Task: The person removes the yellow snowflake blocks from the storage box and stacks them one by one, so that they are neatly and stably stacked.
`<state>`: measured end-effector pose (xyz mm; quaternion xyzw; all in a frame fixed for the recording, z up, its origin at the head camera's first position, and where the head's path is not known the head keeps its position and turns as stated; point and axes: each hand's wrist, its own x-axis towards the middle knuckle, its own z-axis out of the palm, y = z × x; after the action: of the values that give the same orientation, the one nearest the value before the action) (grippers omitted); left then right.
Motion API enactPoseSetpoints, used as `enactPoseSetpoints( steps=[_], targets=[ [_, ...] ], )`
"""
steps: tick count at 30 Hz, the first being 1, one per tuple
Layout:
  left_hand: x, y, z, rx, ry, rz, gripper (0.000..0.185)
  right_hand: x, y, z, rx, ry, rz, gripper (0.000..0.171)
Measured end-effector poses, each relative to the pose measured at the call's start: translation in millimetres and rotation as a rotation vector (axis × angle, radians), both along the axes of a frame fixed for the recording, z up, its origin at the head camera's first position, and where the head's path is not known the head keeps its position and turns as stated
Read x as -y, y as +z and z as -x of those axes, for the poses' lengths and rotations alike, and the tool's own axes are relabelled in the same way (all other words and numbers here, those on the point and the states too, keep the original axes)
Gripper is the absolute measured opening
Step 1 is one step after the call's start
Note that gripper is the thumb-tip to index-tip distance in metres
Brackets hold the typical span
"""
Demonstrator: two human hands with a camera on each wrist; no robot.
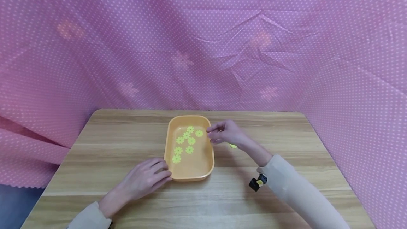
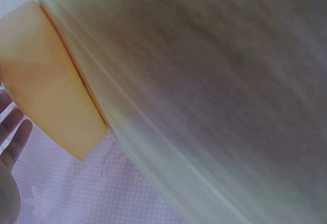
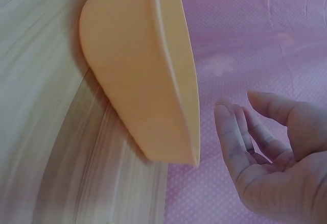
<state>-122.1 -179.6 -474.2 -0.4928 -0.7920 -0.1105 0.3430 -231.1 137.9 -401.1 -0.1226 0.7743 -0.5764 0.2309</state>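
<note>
An orange tray (image 1: 192,177) stands in the middle of the wooden table (image 1: 286,130), with several yellow-green flower pieces (image 1: 189,149) lying in it. My left hand (image 1: 159,172) lies flat on the table, its straight fingers against the tray's near left corner. The left wrist view shows the tray (image 2: 46,96) beside those fingers (image 2: 13,132). My right hand (image 1: 216,134) hovers at the tray's right rim with relaxed, empty fingers. The right wrist view shows that hand (image 3: 240,127) next to the tray's wall (image 3: 138,76). One more flower piece (image 1: 233,146) lies on the table just behind the right hand.
A pink dotted curtain (image 1: 203,45) closes in the table at the back and on both sides. A small black and yellow device (image 1: 258,183) hangs at my right wrist. Bare wood lies to the left and right of the tray.
</note>
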Motion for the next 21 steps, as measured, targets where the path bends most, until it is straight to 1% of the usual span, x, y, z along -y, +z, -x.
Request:
enactPoseSetpoints(
  steps=[5, 8, 17, 21],
  targets=[
    [-0.2, -0.9, 0.6, -0.008, -0.008, -0.005, 0.015, 13.3, 1.9, 1.1, -0.026, 0.047, -0.013, 0.034],
    [0.0, -1.3, 0.5, -0.006, -0.008, -0.004, 0.013, 20.4, 0.5, 2.9, -0.045, 0.069, -0.03, 0.032],
    [0.2, -1.6, 0.3, 0.0, -0.001, -0.004, 0.013, 43.3, -8.2, 14.2, -0.021, 0.13, -0.083, 0.028],
    [-0.3, -1.3, 0.7, -0.011, -0.007, -0.006, 0.014, 52.2, -12.4, 17.9, -0.033, 0.135, -0.092, 0.031]
  ],
)
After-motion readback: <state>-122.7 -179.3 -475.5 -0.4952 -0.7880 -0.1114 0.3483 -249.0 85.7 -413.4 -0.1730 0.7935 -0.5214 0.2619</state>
